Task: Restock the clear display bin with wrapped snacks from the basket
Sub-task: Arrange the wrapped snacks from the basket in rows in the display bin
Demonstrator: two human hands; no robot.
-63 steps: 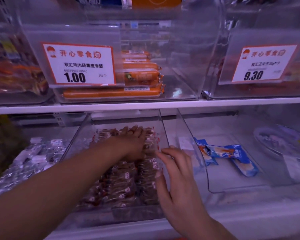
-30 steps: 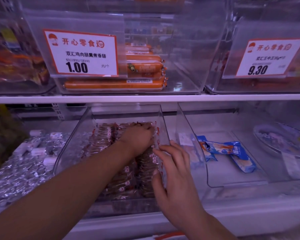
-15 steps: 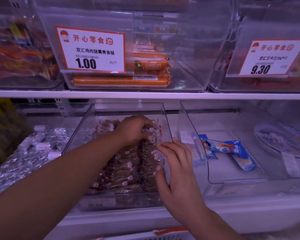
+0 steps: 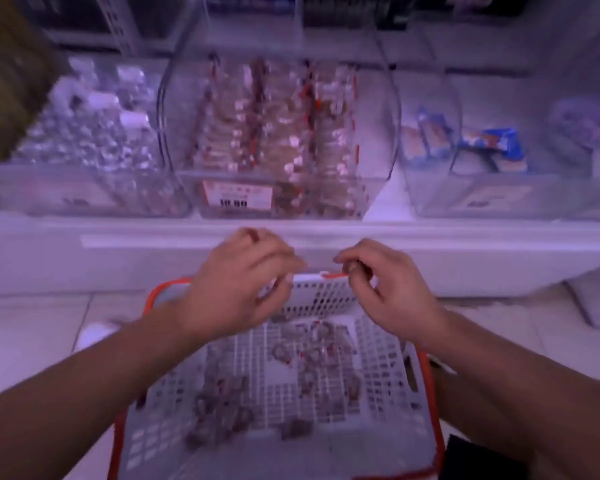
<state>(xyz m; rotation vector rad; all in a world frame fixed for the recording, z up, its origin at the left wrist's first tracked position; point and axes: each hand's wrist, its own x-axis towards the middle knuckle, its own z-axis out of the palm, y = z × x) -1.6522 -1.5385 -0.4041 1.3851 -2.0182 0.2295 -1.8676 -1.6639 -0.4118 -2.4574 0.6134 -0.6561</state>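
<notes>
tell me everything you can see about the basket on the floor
The basket is a pale, perforated plastic crate with an orange-red rim, standing upright on the tiled floor in front of the shelf, below the clear display bin. Loose wrapped snacks lie scattered on its bottom; it is far from full. The left hand and right hand hover over its far edge with loosely curled fingers; motion blur hides whether either touches it.

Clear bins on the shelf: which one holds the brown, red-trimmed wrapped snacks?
The middle bin, directly above both hands. The bin on its left holds silver packets; the bin on its right holds blue ones.
</notes>
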